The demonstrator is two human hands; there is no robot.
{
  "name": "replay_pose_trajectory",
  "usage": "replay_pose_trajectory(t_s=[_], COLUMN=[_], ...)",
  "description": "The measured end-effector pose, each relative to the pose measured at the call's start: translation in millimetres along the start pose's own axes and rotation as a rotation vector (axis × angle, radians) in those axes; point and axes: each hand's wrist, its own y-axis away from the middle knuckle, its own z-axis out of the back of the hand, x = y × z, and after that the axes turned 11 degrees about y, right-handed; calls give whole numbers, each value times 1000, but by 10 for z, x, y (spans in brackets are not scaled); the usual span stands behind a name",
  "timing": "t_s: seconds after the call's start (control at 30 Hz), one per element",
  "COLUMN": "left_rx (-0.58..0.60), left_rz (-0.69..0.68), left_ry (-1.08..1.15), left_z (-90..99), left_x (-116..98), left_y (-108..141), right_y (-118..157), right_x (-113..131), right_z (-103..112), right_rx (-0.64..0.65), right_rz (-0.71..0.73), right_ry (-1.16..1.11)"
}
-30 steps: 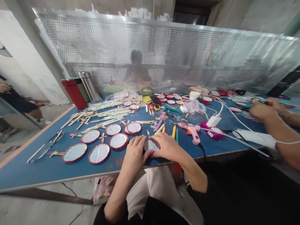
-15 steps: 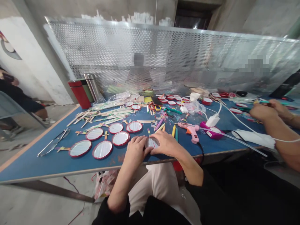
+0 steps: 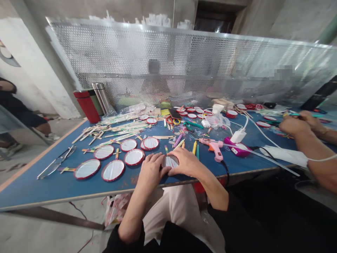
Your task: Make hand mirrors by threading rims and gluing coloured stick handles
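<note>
Near the table's front edge, my left hand [image 3: 152, 169] and my right hand [image 3: 185, 162] are closed around opposite sides of a small round mirror [image 3: 171, 161]. A short coloured stick rises from its far side; my fingers hide most of the rim. To the left lie several round mirrors with red rims, among them a near mirror [image 3: 113, 170] and one beside my left hand [image 3: 134, 157]. Some have crossed wooden sticks at the edge. Just beyond my right hand lie a yellow marker [image 3: 194, 147] and a pink glue gun [image 3: 214, 146].
A purple power strip [image 3: 237, 149] with white cables sits to the right. Wooden sticks [image 3: 118, 129] are heaped behind the mirrors. Eyeglasses [image 3: 56, 163] and a red flask [image 3: 86, 107] are at left. A co-worker's hands [image 3: 297, 123] work at far right, before a perforated metal panel [image 3: 126, 59].
My view has shifted slightly, so the things on the table appear a little farther left. Both hands stay around the round mirror, nearly unmoved.
</note>
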Motion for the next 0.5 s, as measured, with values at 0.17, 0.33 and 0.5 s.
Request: replay_pose_trajectory(t_s=[0.17, 0.33, 0.5], left_rx=[-17, -1, 24], left_rz=[-9, 19, 29], left_ry=[-1, -1, -6], left_z=[19, 22, 31], left_x=[-30, -34, -32], left_y=[9, 10, 5], right_y=[15, 10, 14], right_x=[15, -10, -37], right_z=[10, -17, -57], right_rx=[-6, -24, -48], right_rz=[-18, -5, 12], right_ry=[-16, -14, -19])
